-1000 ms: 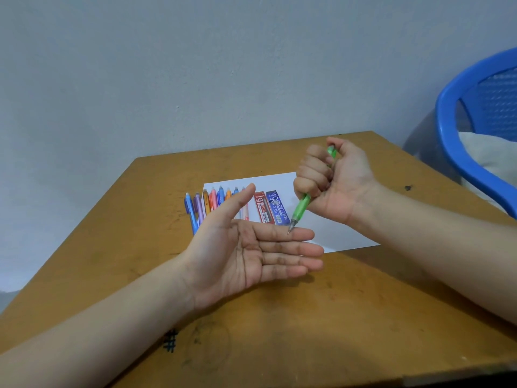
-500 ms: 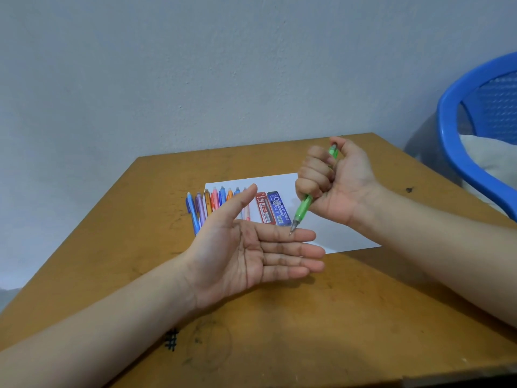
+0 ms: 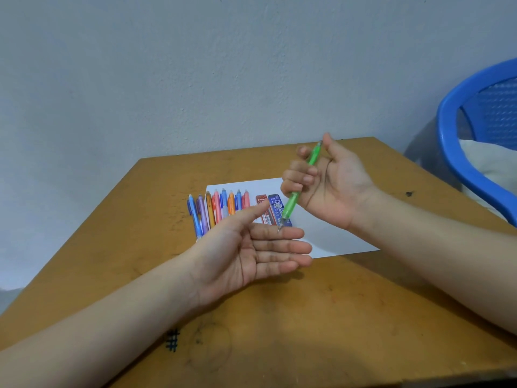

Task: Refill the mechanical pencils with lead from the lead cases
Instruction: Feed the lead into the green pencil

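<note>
The right hand was a tight fist round the green pencil. Now it has turned palm up and loosened. Its fingers curl softly round the pencil, and the thumb stands by the top end.

The table fills the lower half of the frame. A paper lies in the middle of it, likely so that thin leads show up on the white.

The left hand is flat and wide, palm up, holding nothing. It sits right under the pencil's tip, I think to catch any lead that drops out. I cannot tell if the tip touches the first finger.

Eight more pencils lie side by side at the paper's left edge, waiting their turn. Two cases, one red and one blue, lie just right of them, partly behind the hands.
</note>
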### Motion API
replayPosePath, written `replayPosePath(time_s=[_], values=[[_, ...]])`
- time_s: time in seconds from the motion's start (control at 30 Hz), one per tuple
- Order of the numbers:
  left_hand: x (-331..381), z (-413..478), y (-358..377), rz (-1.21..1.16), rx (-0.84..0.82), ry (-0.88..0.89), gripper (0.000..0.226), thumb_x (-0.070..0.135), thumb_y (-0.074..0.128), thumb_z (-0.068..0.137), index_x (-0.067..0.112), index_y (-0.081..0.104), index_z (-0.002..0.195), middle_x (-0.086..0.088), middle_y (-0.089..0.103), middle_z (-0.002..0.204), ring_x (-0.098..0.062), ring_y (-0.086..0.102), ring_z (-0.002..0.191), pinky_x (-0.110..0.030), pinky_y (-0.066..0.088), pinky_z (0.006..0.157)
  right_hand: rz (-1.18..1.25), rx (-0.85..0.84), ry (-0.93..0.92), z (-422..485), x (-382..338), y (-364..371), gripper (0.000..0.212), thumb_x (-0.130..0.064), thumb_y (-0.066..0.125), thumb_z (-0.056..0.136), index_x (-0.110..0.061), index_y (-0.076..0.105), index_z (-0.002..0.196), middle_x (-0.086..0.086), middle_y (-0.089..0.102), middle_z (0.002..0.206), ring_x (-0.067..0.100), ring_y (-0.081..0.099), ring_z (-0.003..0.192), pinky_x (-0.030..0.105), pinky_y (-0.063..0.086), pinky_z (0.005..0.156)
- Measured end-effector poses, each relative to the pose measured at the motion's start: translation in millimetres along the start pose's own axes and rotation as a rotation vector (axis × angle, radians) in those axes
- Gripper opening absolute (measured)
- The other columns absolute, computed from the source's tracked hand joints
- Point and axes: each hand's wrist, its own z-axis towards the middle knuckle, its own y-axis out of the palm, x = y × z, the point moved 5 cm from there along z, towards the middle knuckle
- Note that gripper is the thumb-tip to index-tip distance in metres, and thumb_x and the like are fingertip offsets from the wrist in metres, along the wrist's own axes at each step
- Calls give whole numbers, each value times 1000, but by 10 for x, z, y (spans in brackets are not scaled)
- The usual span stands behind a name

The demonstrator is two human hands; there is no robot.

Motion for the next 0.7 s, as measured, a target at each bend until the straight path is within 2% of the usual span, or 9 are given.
replayPosePath(time_s=[0.1, 0.2, 0.3, 0.37, 0.43, 0.53, 0.6, 0.7], values=[[11, 13, -25, 32, 64, 49, 41, 34, 58, 75, -3, 75, 74, -22, 71, 81, -27, 72, 67, -24, 59, 56, -142, 29, -12, -1, 9, 9, 32, -36, 34, 100, -10, 46, 85, 5, 39, 55, 18, 41, 49, 27, 42, 52], [26, 29, -54, 24, 105, 83, 37, 29, 58, 80, -3, 75, 72, -21, 72, 78, -26, 72, 64, -24, 58, 55, -376, 57, -15, -39, 14, 17, 13, -16, 40, 98, -9, 51, 101, 11, 57, 66, 22, 57, 61, 33, 48, 67], [42, 35, -83, 20, 129, 106, 34, 27, 60, 77, -2, 75, 72, -21, 72, 78, -26, 72, 64, -24, 59, 55, -559, 84, -6, -53, 53, -8, 22, -3, 46, 95, -7, 52, 115, 13, 67, 77, 23, 62, 70, 34, 48, 74], [47, 40, -97, 29, 140, 120, 34, 27, 60, 79, -3, 75, 72, -22, 71, 78, -26, 72, 64, -24, 58, 53, -604, 90, -2, -50, 72, -24, 25, 0, 50, 93, -4, 51, 118, 13, 68, 76, 21, 62, 72, 33, 48, 77], [56, 46, -113, 41, 156, 141, 36, 25, 57, 85, -3, 75, 72, -23, 71, 78, -27, 72, 64, -24, 58, 53, -596, 103, 0, -36, 54, -38, 22, 1, 53, 92, -3, 54, 113, 10, 66, 69, 17, 62, 67, 29, 50, 74], [136, 40, -158, 102, 202, 263, 37, 25, 55, 90, -6, 73, 80, -24, 71, 82, -29, 71, 68, -27, 59, 59, -629, 147, -25, -8, -67, -45, 9, -2, 59, 88, -6, 61, 96, 6, 61, 65, 11, 58, 54, 21, 50, 56], [247, 17, -225, 230, 268, 428, 34, 23, 54, 90, -5, 70, 82, -23, 71, 81, -30, 71, 72, -28, 59, 64, -730, 188, -75, 12, -205, -51, 3, -6, 64, 85, -9, 64, 86, 3, 58, 61, 7, 52, 44, 17, 44, 44], [413, -54, -352, 572, 408, 661, 29, 19, 51, 95, 1, 73, 85, -10, 74, 79, -22, 71, 77, -30, 59, 71, -956, 256, -169, 18, -457, -72, 8, -8, 69, 81, -12, 66, 87, 2, 57, 65, 6, 50, 48, 18, 39, 47]])
